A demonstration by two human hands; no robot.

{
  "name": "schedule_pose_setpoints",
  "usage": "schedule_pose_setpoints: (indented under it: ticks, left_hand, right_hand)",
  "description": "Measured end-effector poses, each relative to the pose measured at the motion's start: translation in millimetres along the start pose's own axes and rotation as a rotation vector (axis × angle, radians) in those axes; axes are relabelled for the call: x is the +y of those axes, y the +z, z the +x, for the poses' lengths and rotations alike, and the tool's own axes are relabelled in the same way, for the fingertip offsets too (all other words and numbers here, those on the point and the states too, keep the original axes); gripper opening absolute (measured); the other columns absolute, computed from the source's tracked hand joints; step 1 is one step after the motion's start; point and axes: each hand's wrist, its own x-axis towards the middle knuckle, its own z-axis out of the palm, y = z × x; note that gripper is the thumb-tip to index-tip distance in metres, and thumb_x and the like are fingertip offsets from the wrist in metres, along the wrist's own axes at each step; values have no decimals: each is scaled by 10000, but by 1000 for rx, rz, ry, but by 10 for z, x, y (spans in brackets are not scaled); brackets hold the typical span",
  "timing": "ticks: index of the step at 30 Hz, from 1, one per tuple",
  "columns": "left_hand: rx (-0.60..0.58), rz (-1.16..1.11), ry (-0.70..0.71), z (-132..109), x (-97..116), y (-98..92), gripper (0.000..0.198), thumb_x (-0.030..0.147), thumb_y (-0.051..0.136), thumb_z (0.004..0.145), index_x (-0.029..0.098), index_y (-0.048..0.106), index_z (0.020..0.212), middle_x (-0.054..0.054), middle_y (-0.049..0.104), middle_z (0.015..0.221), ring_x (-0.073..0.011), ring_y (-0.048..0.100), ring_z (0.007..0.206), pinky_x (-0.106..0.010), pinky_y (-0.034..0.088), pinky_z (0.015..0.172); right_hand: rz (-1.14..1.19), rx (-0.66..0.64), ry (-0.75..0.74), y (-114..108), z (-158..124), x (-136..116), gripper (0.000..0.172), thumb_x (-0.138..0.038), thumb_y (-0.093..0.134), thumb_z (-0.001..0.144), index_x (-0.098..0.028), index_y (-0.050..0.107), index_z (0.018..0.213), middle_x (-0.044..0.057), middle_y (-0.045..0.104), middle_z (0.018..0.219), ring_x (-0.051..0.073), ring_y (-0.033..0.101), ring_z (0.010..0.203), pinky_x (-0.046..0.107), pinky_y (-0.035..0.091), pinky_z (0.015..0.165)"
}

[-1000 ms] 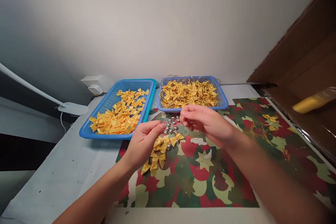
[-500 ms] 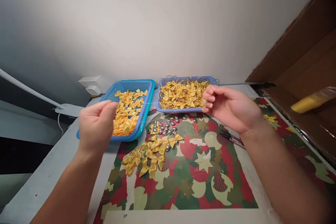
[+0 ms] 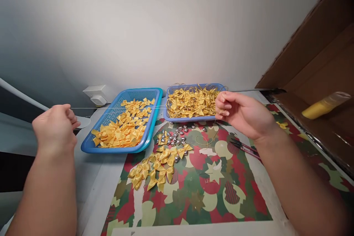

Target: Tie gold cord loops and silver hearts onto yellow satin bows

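My left hand (image 3: 56, 127) is raised at the far left with its fingers pinched on one end of a thin pale thread (image 3: 118, 107). The thread runs taut across to my right hand (image 3: 243, 114), which pinches its other end in front of the right blue tray (image 3: 170, 118) of gold bows with loops. Under the thread sits the left blue tray (image 3: 91, 143) of plain yellow bows. Loose yellow bows (image 3: 155, 166) and small silver bells (image 3: 174, 137) lie on the patterned sheet (image 3: 210, 191) below my hands.
Small scissors (image 3: 245, 148) lie on the sheet by my right wrist. A white socket box (image 3: 96, 94) and a lamp arm (image 3: 22, 96) stand at the back left. A brown cardboard box (image 3: 318, 66) with a yellow roll (image 3: 323, 106) fills the right side.
My hands started close together over the bells and have pulled apart. The left hand has swung far to the left, drawing the thread out tight; the right hand has lifted toward the right tray.
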Motion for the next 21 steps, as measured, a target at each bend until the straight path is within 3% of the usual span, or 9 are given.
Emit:
schedule_pose_setpoints:
  ticks: [4,6,8,10,13,15,17,19,21]
  left_hand:
    - [45,-199,-217,105,35,-29,167,243,408,660,213,292,544,52,334,447,-92,354,440,-253,385,455]
    - [173,-219,-255,96,86,20,30,212,454,607,186,448,595,33,467,524,-107,437,508,-238,368,462]
    - [347,-223,-161,-10,196,90,121,173,506,578,156,584,670,18,555,609,-125,504,582,-233,350,474]
    - [431,-293,129,-247,380,156,122,152,570,609,139,660,691,9,571,628,-124,519,596,-248,360,511]
    - [139,-365,524,-796,716,235,156,92,573,750,174,705,758,-1,663,716,-139,599,676,-281,465,647]
    - [-441,-412,723,-1174,893,300,179,108,588,826,228,703,893,7,723,876,-157,664,841,-285,523,774]
    - [-759,-369,685,-1468,990,395,334,167,610,870,257,626,1191,-33,674,1235,-187,624,1131,-302,507,946]
    - [-908,-335,633,-1648,1017,511,486,235,576,918,269,473,1391,-57,504,1472,-215,474,1343,-343,425,1080]
    - [-998,-328,533,-1726,1007,623,501,301,530,949,258,404,1432,-78,490,1480,-230,463,1348,-371,420,1076]
  right_hand:
    - [8,-24,28,12,-13,34,284,-178,501,889,-175,448,610,-20,289,658,121,245,584,245,294,534]
    - [0,-46,35,34,-20,64,286,-183,495,902,-170,459,618,-19,311,658,117,257,587,240,299,538]
    - [-23,-66,31,70,-33,101,279,-182,488,907,-166,470,629,-17,335,659,113,270,589,237,295,537]
    - [-53,-77,34,111,-51,137,269,-177,478,907,-163,478,639,-14,352,659,109,280,588,235,285,536]
    - [-94,-94,47,161,-82,181,253,-181,474,906,-161,489,655,-13,365,663,105,295,594,238,275,546]
    - [-120,-114,56,188,-101,204,237,-197,488,905,-163,496,671,-14,375,671,104,310,600,241,274,556]
    - [-135,-133,63,218,-118,225,225,-209,500,902,-165,496,681,-16,385,677,101,322,604,245,279,569]
    - [-139,-150,65,254,-133,245,228,-217,503,899,-163,491,677,-18,391,675,99,329,606,248,284,580]
    - [-136,-166,73,289,-146,264,231,-226,504,896,-160,491,674,-21,393,671,98,333,607,250,289,586]
